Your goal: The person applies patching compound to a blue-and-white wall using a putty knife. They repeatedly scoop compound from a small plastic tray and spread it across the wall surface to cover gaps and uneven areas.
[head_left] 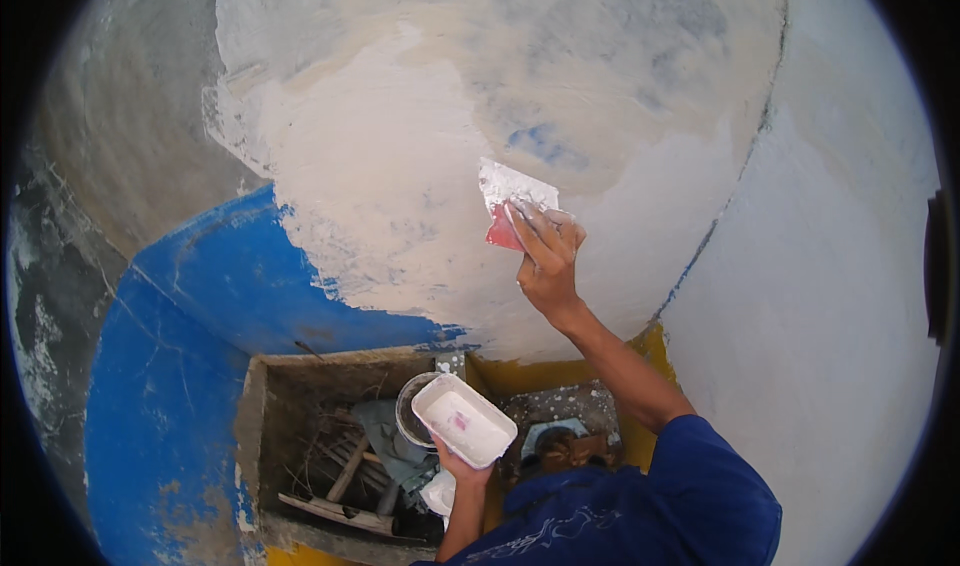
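My right hand (550, 251) is raised to the wall and closed on a red putty scraper (505, 228). White putty (515, 186) covers the scraper's upper part, which lies at the wall surface. Smears of white show on my fingers. Lower down, my left hand (462, 464) grips a white rectangular tub (465, 421) from beneath and its near side. Pale putty coats the inside of the tub, with a small pinkish patch in the middle. Most of the left fingers are hidden under it. The wall (380, 176) around the scraper is coated unevenly in cream and grey, with a faint blue patch.
Below the wall stands a concrete trough (255, 416) holding sticks, a long-handled wooden tool (345, 511) and grey cloth (390, 446). A round bucket (410, 406) sits behind the tub. Blue paint (230, 266) covers the lower left wall; a whitish wall (810, 296) adjoins at right.
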`<state>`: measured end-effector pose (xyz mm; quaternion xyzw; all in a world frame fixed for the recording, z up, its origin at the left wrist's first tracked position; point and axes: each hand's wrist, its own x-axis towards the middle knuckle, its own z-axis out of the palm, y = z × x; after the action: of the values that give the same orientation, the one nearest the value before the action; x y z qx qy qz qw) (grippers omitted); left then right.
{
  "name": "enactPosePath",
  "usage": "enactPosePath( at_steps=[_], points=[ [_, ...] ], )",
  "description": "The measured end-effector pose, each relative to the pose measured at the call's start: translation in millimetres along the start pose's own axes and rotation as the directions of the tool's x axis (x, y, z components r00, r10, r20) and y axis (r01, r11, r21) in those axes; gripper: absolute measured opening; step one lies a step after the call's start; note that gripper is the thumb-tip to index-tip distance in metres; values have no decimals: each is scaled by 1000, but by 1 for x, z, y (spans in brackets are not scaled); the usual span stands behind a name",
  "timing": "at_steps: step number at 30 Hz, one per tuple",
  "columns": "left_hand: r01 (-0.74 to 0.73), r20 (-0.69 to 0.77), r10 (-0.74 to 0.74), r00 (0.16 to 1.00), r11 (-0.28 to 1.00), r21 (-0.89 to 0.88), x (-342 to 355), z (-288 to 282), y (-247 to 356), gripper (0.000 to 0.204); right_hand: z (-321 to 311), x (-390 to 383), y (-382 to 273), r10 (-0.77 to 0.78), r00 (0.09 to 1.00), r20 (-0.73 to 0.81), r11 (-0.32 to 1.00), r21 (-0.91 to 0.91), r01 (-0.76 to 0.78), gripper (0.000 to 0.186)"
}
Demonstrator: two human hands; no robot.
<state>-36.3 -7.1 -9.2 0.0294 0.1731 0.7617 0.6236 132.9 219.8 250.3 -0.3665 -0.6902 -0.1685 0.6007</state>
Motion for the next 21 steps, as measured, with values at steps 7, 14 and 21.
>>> enactPosePath(
  at_steps=[7,14,21],
  points=[
    [72,-13,-72,997,996,-55,-10,15,-3,70,-52,29,121,-70,969,-238,963,-271,3,64],
    [94,4,-94,996,995,-28,-1,11,-16,70,8,-129,69,-84,923,376,996,12,86,68],
    [133,8,-133,991,991,21,7,18,-24,75,-64,-158,65,242,910,335,904,262,-337,43]
  ],
)
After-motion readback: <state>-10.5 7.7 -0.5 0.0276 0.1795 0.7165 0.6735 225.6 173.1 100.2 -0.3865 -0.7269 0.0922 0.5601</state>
